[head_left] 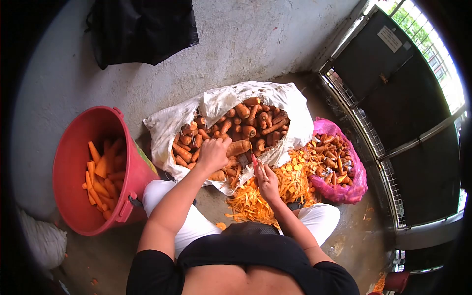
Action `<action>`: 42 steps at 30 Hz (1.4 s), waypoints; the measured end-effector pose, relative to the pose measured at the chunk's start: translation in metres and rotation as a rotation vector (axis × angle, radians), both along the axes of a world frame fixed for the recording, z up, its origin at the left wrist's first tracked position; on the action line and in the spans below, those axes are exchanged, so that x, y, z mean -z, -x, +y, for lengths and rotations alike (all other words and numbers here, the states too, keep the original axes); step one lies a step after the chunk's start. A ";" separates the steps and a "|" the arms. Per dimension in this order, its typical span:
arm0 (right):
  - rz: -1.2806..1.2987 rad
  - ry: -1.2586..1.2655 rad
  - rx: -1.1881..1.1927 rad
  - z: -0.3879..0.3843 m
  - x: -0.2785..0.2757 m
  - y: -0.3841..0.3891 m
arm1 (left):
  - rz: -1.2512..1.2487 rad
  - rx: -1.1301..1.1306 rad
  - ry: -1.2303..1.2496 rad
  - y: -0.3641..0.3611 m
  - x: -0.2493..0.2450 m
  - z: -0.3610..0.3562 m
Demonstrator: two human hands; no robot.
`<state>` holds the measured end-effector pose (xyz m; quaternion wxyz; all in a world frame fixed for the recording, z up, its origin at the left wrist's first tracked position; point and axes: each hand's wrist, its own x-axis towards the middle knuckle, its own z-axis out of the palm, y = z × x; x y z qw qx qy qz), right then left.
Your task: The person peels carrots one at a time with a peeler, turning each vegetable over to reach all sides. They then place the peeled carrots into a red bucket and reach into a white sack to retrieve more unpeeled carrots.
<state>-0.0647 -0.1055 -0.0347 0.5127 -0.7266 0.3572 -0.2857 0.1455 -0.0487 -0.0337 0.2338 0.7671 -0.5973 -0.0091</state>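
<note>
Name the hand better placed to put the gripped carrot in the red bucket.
Left, I'd say: the left hand grips the carrot and is nearer the red bucket; the right hand holds a red-handled tool.

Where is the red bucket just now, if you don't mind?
In the head view, the red bucket stands at the person's left, beside the left knee and open white sack.

A rough, pale wall (pixel 246 44) is rising behind, and a black sheet or bag (pixel 147 29) is hanging against it at upper left. A brownish, damp-looking floor (pixel 361 250) is stretching below. On the right, dark panels (pixel 418 103) are standing, one bearing a pale notice (pixel 389 38), while daylight is coming through bars (pixel 435 53), greenery (pixel 409 22) showing beyond
</note>
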 end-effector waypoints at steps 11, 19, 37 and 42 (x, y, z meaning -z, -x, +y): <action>0.010 -0.017 0.002 -0.004 0.013 0.001 | -0.009 0.007 -0.046 0.001 -0.005 0.001; 0.036 -0.027 -0.010 -0.002 0.012 0.002 | 0.019 0.012 -0.025 0.001 -0.004 0.000; 0.031 -0.169 0.011 -0.004 0.016 0.002 | -0.305 -0.041 0.111 0.008 0.000 -0.002; 0.093 0.031 0.058 -0.007 0.021 0.002 | -0.181 -0.026 0.096 0.015 0.006 0.002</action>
